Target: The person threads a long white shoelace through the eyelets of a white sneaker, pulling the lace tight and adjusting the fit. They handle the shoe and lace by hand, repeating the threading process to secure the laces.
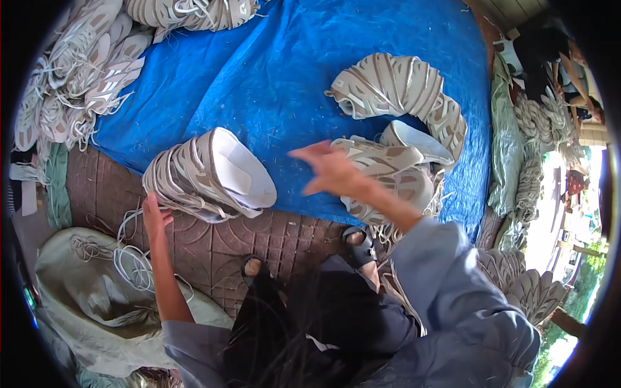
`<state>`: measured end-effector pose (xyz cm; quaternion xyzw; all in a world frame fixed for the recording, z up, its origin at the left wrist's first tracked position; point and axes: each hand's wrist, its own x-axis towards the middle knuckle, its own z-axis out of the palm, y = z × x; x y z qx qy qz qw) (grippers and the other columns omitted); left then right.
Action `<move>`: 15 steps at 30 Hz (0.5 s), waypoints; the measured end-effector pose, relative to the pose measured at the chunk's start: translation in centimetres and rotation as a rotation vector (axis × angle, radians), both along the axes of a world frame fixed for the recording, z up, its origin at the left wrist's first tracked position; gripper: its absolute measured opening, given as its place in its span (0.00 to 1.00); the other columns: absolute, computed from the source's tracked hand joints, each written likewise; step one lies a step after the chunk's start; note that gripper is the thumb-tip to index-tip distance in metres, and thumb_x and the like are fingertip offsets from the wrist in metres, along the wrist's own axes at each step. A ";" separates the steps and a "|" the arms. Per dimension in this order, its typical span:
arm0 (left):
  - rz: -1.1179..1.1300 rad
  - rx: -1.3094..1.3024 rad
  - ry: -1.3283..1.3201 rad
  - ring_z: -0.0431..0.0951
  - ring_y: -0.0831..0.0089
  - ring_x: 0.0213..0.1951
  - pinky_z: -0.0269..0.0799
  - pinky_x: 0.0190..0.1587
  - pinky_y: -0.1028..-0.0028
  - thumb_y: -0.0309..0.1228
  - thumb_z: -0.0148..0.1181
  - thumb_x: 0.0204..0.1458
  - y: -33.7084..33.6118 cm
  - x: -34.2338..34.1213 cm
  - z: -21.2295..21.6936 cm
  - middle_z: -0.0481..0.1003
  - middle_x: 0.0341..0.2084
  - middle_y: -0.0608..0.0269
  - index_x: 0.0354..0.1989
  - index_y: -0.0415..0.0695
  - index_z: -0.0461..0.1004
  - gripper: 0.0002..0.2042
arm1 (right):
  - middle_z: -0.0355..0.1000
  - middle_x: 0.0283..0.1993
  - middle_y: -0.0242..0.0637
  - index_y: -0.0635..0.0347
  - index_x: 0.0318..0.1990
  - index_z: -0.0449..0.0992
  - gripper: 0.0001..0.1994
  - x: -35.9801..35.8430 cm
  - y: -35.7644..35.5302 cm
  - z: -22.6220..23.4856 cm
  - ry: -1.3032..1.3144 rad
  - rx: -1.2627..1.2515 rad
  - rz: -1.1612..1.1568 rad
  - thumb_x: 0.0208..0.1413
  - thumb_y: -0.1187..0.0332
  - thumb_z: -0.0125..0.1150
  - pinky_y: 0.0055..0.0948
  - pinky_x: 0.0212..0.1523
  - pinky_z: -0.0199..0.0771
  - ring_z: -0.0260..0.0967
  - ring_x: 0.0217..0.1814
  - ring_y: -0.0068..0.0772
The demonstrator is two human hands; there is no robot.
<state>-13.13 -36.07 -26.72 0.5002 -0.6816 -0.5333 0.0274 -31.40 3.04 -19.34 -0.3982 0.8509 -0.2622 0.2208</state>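
Tarpaulin [272, 84], blue and creased, spreads ahead of the person. Patterned paving [207, 249] borders its near edge. A heap of pale shoe uppers [84, 71] lies along its far left side, and a pale sack [65, 317] slumps on the paving off its near left corner. On the tarpaulin's right half a curved row of nested uppers [388, 84] bends toward the person, its near end against a looser cluster of uppers [414, 184]. A cone-like bundle of nested uppers [187, 174] lies across the tarpaulin's near edge, left of its middle, wide white opening facing right.

The right forearm angles in from the lower right, grey sleeve bunched at the elbow; the right hand [331, 171] hangs over the tarpaulin beside the cluster, fingers pointing left, thumb spread well away, gripping nothing. The left forearm rises nearly straight; the left hand [155, 220], just off the tarpaulin's near edge, sets its upright fingers against the bundle's narrow end, thumb apart; whether it pinches, I cannot tell. White cord [134, 271] loops beside that wrist.
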 end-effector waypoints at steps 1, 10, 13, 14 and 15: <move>-0.016 -0.044 -0.045 0.74 0.64 0.30 0.69 0.25 0.73 0.58 0.42 0.46 0.0 0.0 0.3 0.67 0.42 0.57 0.53 0.43 0.57 0.33 | 0.63 0.49 0.37 0.52 0.51 0.63 0.33 -0.5 3.9 1.1 0.330 0.250 0.037 0.30 0.64 0.67 0.39 0.51 0.56 0.57 0.54 0.37; -0.295 -0.359 -0.055 0.74 0.68 0.28 0.69 0.24 0.72 0.46 0.45 0.50 7.3 -1.2 11.8 0.71 0.35 0.55 0.48 0.42 0.61 0.23 | 0.71 0.26 0.36 0.56 0.33 0.73 0.09 -5.1 13.7 -0.6 0.713 0.545 0.187 0.43 0.67 0.51 0.36 0.32 0.67 0.70 0.30 0.37; -0.431 -0.389 0.003 0.74 0.70 0.29 0.70 0.26 0.73 0.41 0.46 0.51 11.2 -1.7 18.0 0.72 0.34 0.55 0.50 0.42 0.61 0.20 | 0.73 0.21 0.33 0.53 0.19 0.75 0.06 -6.9 12.0 5.0 0.832 0.508 0.275 0.42 0.69 0.52 0.31 0.27 0.71 0.73 0.27 0.32; -0.446 -0.359 0.002 0.74 0.70 0.30 0.70 0.27 0.73 0.40 0.46 0.52 12.6 -1.8 20.1 0.72 0.34 0.55 0.50 0.43 0.61 0.20 | 0.73 0.22 0.32 0.53 0.20 0.75 0.05 -7.4 11.5 7.8 0.887 0.481 0.272 0.41 0.69 0.52 0.31 0.26 0.71 0.72 0.27 0.31; -0.513 -0.360 0.025 0.75 0.72 0.30 0.70 0.27 0.74 0.37 0.46 0.53 14.1 -1.9 22.1 0.73 0.33 0.57 0.48 0.42 0.64 0.17 | 0.73 0.22 0.33 0.53 0.21 0.75 0.05 -7.6 11.2 10.8 0.918 0.415 0.261 0.41 0.70 0.52 0.32 0.26 0.71 0.72 0.26 0.32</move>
